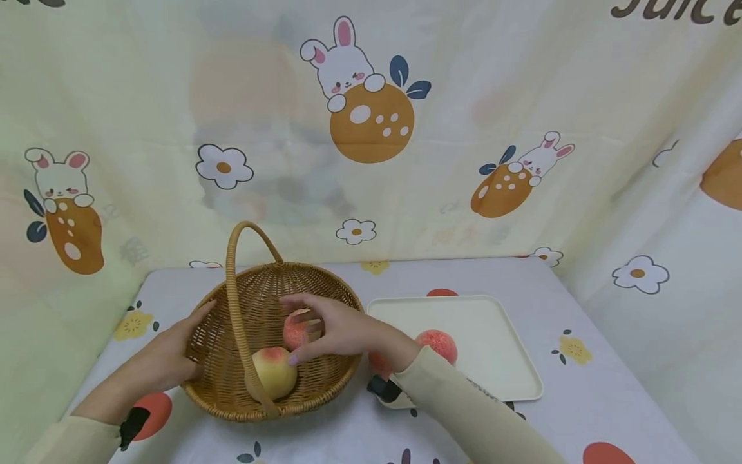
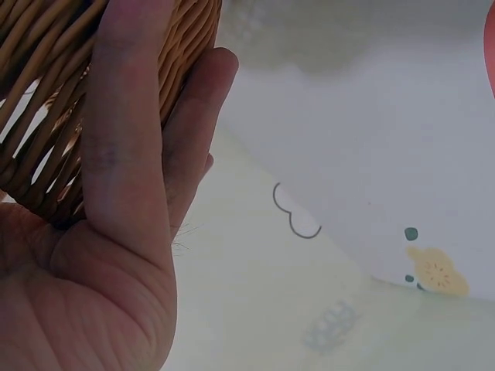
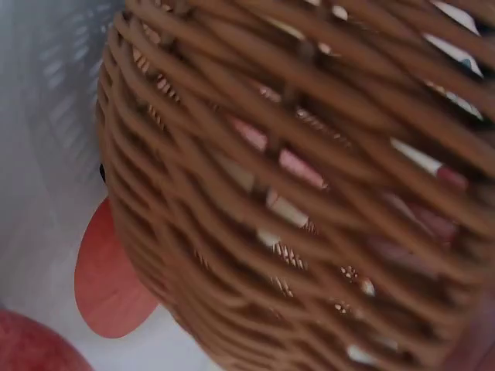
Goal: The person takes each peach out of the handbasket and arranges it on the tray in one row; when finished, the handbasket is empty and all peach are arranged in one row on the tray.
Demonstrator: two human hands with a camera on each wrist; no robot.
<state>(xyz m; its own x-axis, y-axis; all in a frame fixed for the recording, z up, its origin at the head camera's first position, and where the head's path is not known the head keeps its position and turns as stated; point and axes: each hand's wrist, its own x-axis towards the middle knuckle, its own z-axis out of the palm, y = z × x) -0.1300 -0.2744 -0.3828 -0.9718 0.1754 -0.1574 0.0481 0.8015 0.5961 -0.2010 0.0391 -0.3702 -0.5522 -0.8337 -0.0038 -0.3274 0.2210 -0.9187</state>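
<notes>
A brown wicker basket [image 1: 324, 401] with a tall arched handle [image 1: 232, 290] leans with its opening toward me. My left hand [image 1: 165, 361] grips its left rim; in the left wrist view, long fingers lie along the wicker wall. Inside the basket, my right hand [image 1: 342, 325] is spread around a reddish peach [image 1: 294, 330], thumb and index finger wide apart. A yellow peach with a red blush [image 1: 275, 374] lies below it, near the handle's base. In the right wrist view, the woven wall [image 3: 294, 193] hides most of the right hand.
Right of the basket lies a white tray [image 1: 481, 341] bearing red peaches [image 1: 437, 346], one partly behind my right forearm. A printed cloth [image 1: 324, 444] covers the table, and a curtain with rabbits [image 1: 278, 129] hangs behind it.
</notes>
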